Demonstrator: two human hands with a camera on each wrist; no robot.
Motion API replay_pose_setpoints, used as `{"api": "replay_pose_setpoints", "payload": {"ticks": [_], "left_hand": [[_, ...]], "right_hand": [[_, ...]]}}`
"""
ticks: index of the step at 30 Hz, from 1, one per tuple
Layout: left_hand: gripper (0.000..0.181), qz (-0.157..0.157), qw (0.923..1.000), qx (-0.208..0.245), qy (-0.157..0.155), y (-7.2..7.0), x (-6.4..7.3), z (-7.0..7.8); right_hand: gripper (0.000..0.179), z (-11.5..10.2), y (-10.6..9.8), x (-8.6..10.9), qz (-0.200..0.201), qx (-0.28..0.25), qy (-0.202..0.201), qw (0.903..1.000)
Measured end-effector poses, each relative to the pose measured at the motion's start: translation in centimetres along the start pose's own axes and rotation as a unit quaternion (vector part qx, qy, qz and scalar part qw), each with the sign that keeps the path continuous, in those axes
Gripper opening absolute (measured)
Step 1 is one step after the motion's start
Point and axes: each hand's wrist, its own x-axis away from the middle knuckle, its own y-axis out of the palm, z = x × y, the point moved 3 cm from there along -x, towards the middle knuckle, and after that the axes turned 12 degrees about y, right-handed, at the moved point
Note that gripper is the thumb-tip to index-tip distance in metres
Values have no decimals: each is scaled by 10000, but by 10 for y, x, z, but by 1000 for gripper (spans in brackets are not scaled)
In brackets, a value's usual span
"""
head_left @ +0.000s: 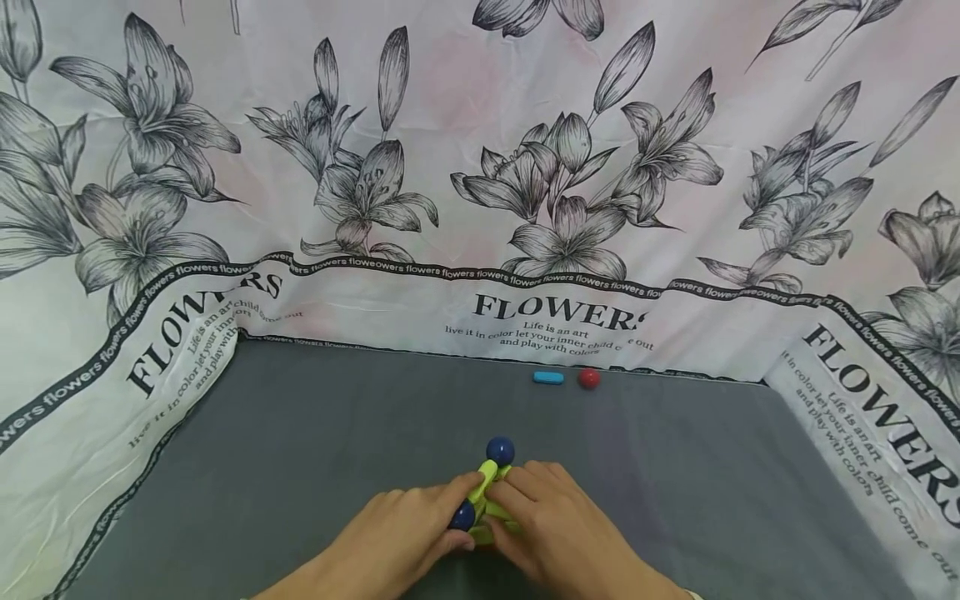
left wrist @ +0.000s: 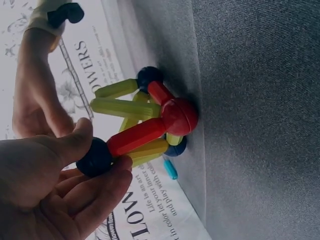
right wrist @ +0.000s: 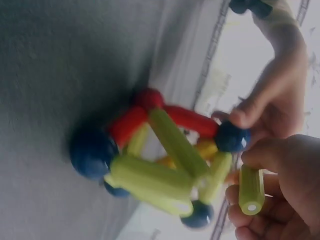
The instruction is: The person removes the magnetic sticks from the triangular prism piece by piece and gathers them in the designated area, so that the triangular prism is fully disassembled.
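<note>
Left hand [head_left: 401,527]: pinches blue ball [left wrist: 95,159]
Right hand [head_left: 562,521]: grips green rod [right wrist: 251,186]
Frame [left wrist: 137,137]: likely light, stiff, weak-jointed; grasp blue ball

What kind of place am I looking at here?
Probably a small screened-off tabletop spot for play or building, though the wider room is out of view. A flat gray surface, a flower-printed cloth enclosing its back and sides, and a ball-and-stick construction toy suggest it.
</note>
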Motion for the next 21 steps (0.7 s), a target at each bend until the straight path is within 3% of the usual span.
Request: {"api": "replay_pose_setpoints", "payload": {"ticks": [9,16,21], "left_hand": [[57,-157,9997,-162,-37,3,1,-3],[59,-144,9995,-275,-23,2,0,-2],[58,-156,9994,-308,-21,2,-2,0]], "right_hand": [[23,35,-14,-7,78,132,650,9978],[28,75,-7,-15,87,273,1155,9929],[35,98,2,-19,117,539,1251,9906]]}}
